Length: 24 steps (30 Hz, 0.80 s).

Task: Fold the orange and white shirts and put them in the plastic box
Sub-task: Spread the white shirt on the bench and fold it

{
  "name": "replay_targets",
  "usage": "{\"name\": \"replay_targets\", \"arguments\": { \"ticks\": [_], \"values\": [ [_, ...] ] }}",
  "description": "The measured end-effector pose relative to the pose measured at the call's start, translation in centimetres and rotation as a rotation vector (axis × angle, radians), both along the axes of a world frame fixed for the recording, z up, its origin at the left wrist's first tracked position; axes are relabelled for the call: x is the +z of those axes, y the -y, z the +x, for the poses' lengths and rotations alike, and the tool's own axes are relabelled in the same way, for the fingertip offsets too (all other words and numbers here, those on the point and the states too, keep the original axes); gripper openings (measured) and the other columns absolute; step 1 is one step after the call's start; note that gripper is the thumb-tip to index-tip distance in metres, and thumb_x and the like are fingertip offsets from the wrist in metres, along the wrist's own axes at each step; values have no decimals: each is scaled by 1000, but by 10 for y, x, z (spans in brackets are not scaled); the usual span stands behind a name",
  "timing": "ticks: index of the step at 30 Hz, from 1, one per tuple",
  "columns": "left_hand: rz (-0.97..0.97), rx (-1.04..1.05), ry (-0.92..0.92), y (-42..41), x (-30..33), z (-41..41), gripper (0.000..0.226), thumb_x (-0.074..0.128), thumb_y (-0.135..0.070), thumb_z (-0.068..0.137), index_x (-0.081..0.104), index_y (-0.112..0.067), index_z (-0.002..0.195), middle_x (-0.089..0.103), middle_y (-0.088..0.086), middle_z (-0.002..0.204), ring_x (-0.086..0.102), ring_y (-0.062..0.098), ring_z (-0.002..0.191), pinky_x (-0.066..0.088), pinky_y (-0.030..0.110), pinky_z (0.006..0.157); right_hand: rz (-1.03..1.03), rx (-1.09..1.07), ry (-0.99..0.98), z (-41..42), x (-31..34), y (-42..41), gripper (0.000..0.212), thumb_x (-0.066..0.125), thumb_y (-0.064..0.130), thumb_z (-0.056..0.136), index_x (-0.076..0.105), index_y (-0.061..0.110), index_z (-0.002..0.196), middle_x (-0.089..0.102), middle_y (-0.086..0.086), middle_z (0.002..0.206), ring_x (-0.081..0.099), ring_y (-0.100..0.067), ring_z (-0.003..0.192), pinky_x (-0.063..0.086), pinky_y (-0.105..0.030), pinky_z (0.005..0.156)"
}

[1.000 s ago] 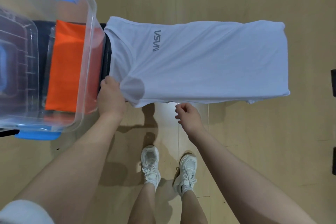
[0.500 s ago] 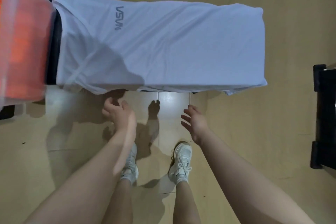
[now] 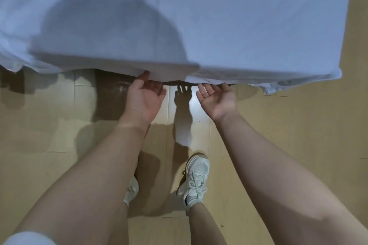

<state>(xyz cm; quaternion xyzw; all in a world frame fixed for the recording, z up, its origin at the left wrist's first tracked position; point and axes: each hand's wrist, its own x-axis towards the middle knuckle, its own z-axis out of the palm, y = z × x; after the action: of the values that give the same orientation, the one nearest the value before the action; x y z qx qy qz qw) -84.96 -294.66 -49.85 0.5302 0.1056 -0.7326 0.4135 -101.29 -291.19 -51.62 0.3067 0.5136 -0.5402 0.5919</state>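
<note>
Since half a second back the view has swung in much closer, so the plastic box with the orange shirt has dropped out of sight and the white shirt (image 3: 199, 16) now fills the whole top of the picture. Both hands have come up from hanging off the near edge to right under it.

White shirt is spread flat on the worktop, which it hides completely, with its near hem drooping over the edge and a bit of loose cloth hanging at the right corner. A big round shadow sits across the left-middle of the fabric.

Left hand (image 3: 144, 95) is palm up, fingers only loosely curled, fingertips touching the underside of the hanging hem. Right hand (image 3: 217, 96) is the same deal, palm up and mostly open, fingertips right at the hem just beside the left one. Neither has the cloth pinched as far as I can see, though the very tips are tucked under the fabric so can't be 100% sure.

Below that it's wooden floor (image 3: 298, 125), and white sneakers (image 3: 196, 181) pointing toward the worktop, the left one mostly hidden behind the left forearm.
</note>
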Motion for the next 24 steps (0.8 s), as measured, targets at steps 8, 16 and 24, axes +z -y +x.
{"name": "replay_targets", "arguments": {
  "ticks": [8,16,24],
  "values": [
    [-58,73,-30,-55,42,4,32,51,-24,82,58,-21,113,70,3,108,55,27,117,42,50,100,-45,-104,26,3,42,-35,17,47,12,92,63,14,93,73,-2,83,67,-17,85,54,-31,81],
    [89,52,532,-42,145,-15,35,54,-12,91,52,-14,125,62,2,117,63,18,96,55,32,71,252,160,-508,-27,153,-53,25,59,11,87,42,15,68,51,-2,69,52,-14,62,53,-26,61],
    [7,-139,808,74,171,-41,48,65,-18,79,46,-6,121,60,13,110,62,27,89,55,31,62,193,663,-992,-66,188,31,20,57,27,82,51,11,72,58,-2,72,53,-20,68,46,-36,69]
  ]
}}
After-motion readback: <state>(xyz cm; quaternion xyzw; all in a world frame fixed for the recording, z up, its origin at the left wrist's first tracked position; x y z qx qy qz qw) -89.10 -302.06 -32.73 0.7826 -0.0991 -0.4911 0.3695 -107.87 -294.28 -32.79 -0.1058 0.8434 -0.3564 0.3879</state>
